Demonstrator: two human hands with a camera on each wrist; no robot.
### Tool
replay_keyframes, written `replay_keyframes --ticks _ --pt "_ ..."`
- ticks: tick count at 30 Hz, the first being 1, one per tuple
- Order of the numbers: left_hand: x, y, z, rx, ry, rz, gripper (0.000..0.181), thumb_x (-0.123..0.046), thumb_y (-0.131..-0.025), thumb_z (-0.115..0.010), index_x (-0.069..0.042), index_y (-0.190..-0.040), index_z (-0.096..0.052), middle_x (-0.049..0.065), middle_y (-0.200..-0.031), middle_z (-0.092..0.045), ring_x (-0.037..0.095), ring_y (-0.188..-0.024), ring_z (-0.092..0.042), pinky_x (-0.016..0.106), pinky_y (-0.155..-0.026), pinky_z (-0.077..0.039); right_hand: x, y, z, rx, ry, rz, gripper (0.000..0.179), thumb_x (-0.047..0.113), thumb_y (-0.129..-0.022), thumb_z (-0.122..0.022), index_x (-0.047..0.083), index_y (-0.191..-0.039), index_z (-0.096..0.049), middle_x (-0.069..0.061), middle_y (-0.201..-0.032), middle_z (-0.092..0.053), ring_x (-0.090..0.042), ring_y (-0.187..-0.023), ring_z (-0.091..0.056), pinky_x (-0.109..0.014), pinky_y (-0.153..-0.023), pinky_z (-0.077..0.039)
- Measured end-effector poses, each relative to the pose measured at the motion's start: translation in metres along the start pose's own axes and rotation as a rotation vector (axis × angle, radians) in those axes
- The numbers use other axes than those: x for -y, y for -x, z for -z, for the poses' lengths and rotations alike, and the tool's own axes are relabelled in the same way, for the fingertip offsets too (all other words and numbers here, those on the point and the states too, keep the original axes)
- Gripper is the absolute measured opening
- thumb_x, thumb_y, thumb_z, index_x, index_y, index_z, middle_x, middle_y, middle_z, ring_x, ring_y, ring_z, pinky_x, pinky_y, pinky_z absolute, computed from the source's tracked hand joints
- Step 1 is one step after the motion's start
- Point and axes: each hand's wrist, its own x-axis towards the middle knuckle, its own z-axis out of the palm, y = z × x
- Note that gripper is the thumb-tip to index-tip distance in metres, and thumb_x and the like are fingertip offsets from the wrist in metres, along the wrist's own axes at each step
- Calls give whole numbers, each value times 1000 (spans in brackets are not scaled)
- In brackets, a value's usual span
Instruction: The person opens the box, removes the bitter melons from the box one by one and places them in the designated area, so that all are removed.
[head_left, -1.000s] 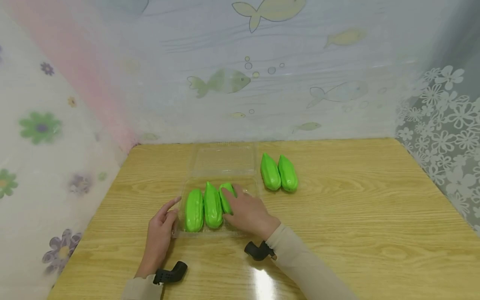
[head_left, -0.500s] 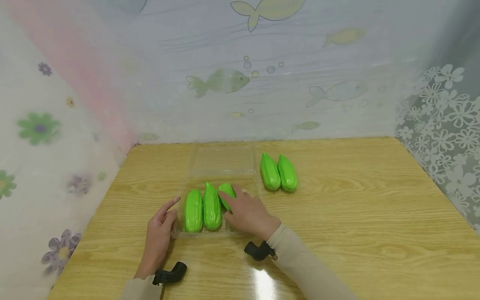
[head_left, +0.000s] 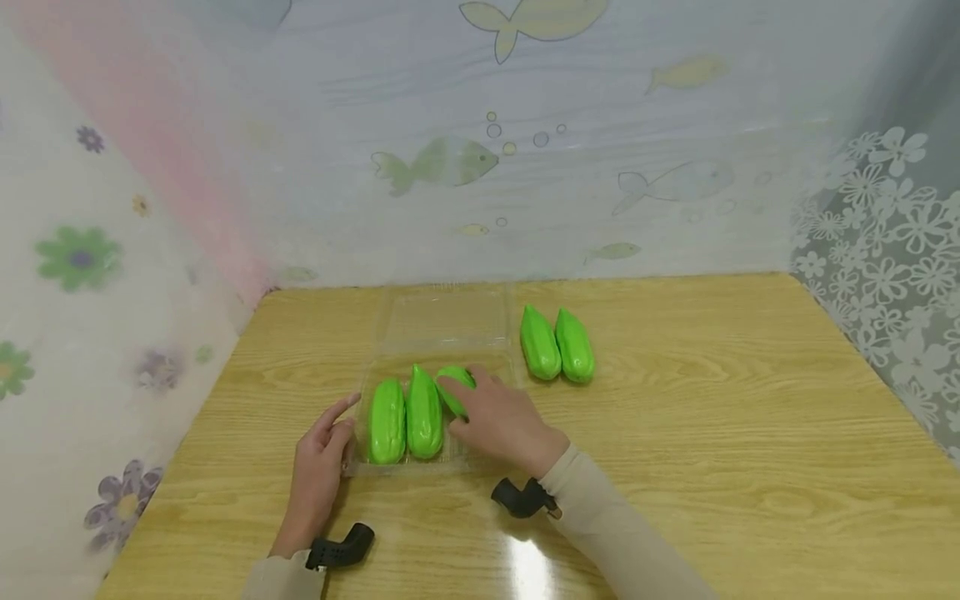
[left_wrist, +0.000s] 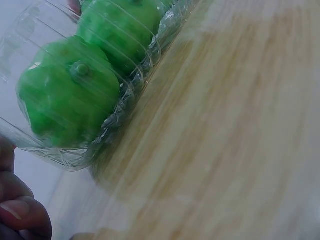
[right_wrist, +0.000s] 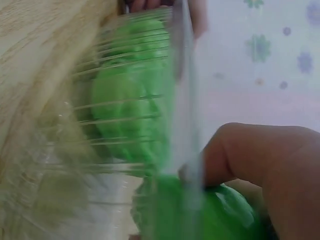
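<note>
Two green, ridged, gourd-shaped vegetables (head_left: 387, 421) (left_wrist: 70, 92) lie side by side in a clear plastic clamshell box (head_left: 480, 362), its lid laid open at the back. My right hand (head_left: 502, 421) grips a third green gourd (head_left: 454, 379) over the box's right part. That gourd is tilted, its near end hidden by the fingers. In the right wrist view, the thumb or a finger (right_wrist: 245, 150) lies on it, beyond the clear wall. My left hand (head_left: 318, 467) rests beside the box's left wall, fingertips touching its edge. Curled fingers (left_wrist: 22, 215) show by the box corner in the left wrist view.
Two more green gourds (head_left: 540, 343) (head_left: 575, 347) lie together on the wooden table (head_left: 712, 417), right of the box lid. A wall covering with fish drawings (head_left: 450, 167) stands behind the table. Black wrist mounts (head_left: 341, 546) (head_left: 521, 498) stick out from both wrists.
The gourd in my right hand has turned, its near end swinging to the right, away from the middle one. My right wrist has shifted slightly right. The left hand stays still.
</note>
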Motion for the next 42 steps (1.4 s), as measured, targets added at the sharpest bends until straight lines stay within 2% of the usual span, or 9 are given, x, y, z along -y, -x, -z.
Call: replay_keyframes --ticks 4,7,10,15,18,25,31,38,42 --pt "-1 0 0 11 1 -10 32 -16 -95 -44 -11 -126 -50 3 -53 -39 11 -42 -36 31 -40 -36 -3 0 6 7 -18 14 59 31 -82 -49 31 -139 -31 -15 -134 -34 -26 -101 -51 -27 -43 -37" --pt "2 -1 1 9 3 -5 32 -16 -95 -44 -12 -126 -51 3 -53 -39 11 -43 -36 31 -40 -36 -6 -1 12 13 -39 17 59 31 -83 -48 30 -139 -31 -16 -135 -34 -21 -77 -57 -27 -42 -38" --pt "10 -5 3 2 15 6 31 -17 -95 -44 -16 -125 -52 3 -54 -39 12 -43 -36 30 -40 -36 -11 -2 20 10 -50 6 59 32 -82 -47 28 -139 -30 -15 -135 -34 -15 -59 -50 -27 -41 -38" --pt "24 -9 5 -4 4 8 31 -20 -95 -45 -20 -126 -52 3 -53 -40 12 -43 -36 29 -40 -35 -16 -2 30 -8 -67 -31 64 39 -84 -48 23 -141 -26 -11 -133 -37 -15 -76 -53 -26 -47 -39" --pt "27 -9 6 -13 -6 -7 31 -22 -95 -45 -22 -125 -52 3 -54 -40 12 -44 -37 28 -40 -35 -20 -1 34 -24 -88 -44 65 42 -84 -48 22 -142 -23 -12 -131 -39 -16 -75 -54 -27 -50 -40" --pt "27 -8 5 -25 -5 -16 30 -24 -95 -45 -23 -124 -53 4 -55 -40 13 -45 -37 28 -41 -35 -32 -1 41 -42 -121 -76 69 44 -83 -49 19 -142 -23 -11 -130 -41 -14 -78 -52 -28 -58 -42" --pt "27 -9 4 -23 1 0 30 -25 -95 -46 -24 -124 -53 4 -55 -39 12 -45 -37 28 -41 -35 -48 0 44 -69 -181 -111 67 38 -82 -51 20 -141 -25 -9 -125 -44 -17 -81 -51 -31 -61 -43" --pt "28 -9 2 -14 10 12 30 -25 -95 -46 -23 -124 -53 3 -54 -39 12 -43 -36 29 -40 -35 -68 0 48 -71 -188 -84 68 42 -83 -49 16 -142 -25 -15 -133 -39 -24 -105 -49 -40 -81 -42" --pt "29 -10 2 -12 1 2 31 -24 -95 -45 -23 -125 -52 4 -53 -40 13 -44 -36 30 -41 -35 -76 1 51 -83 -206 -85 65 36 -84 -47 16 -142 -25 -13 -135 -37 -21 -100 -48 -39 -79 -41"
